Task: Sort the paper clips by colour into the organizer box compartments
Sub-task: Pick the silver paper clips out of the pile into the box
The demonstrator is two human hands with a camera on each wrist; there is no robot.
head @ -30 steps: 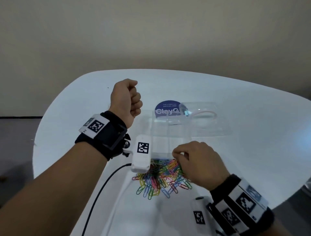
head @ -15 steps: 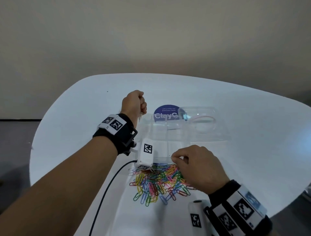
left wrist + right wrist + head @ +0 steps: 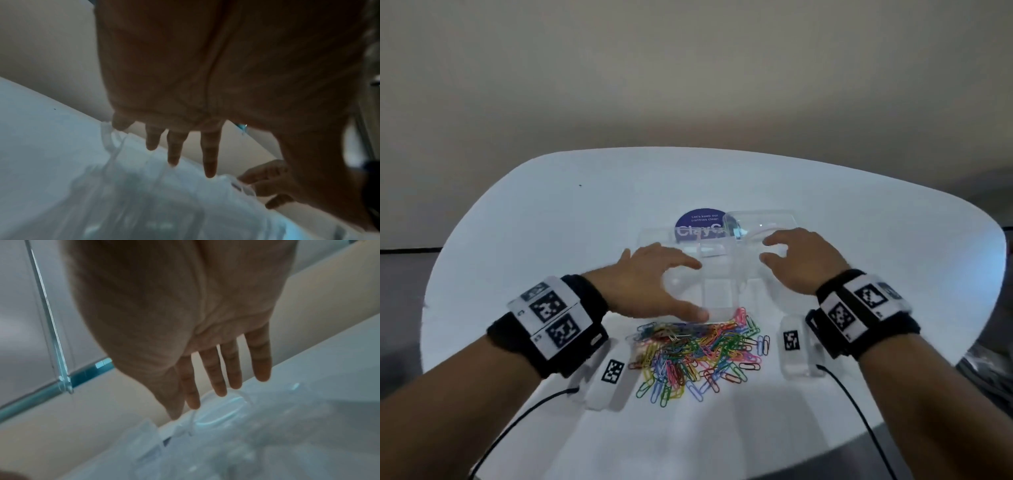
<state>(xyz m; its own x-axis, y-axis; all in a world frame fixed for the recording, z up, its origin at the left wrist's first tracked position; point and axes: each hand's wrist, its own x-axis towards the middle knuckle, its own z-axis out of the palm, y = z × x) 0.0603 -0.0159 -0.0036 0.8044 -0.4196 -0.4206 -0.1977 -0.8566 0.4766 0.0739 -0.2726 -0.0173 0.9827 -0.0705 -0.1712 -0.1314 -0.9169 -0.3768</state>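
Observation:
A heap of mixed-colour paper clips point(image 3: 697, 353) lies on the white table point(image 3: 551, 222) in front of me. Just behind it stands the clear organizer box point(image 3: 717, 274) with its lid point(image 3: 760, 224) laid open behind. My left hand point(image 3: 654, 281) hovers over the box's left side with fingers point(image 3: 209, 155) spread and straight. My right hand point(image 3: 799, 260) hovers over the box's right side, fingers point(image 3: 232, 368) also straight and spread. Neither hand holds anything. The box point(image 3: 144, 203) looks blurred under the left palm, and so does the box point(image 3: 226, 443) under the right palm.
A round blue sticker point(image 3: 700, 224) lies on the table behind the box. Black cables point(image 3: 517, 421) run from both wrist devices toward me. The table's curved edge is near on the right. A glass partition edge point(image 3: 49, 318) shows in the right wrist view.
The left hand has opened from a fist and dropped over the box. The right hand has left the clip pile and moved forward to the box's right side, fingers spread.

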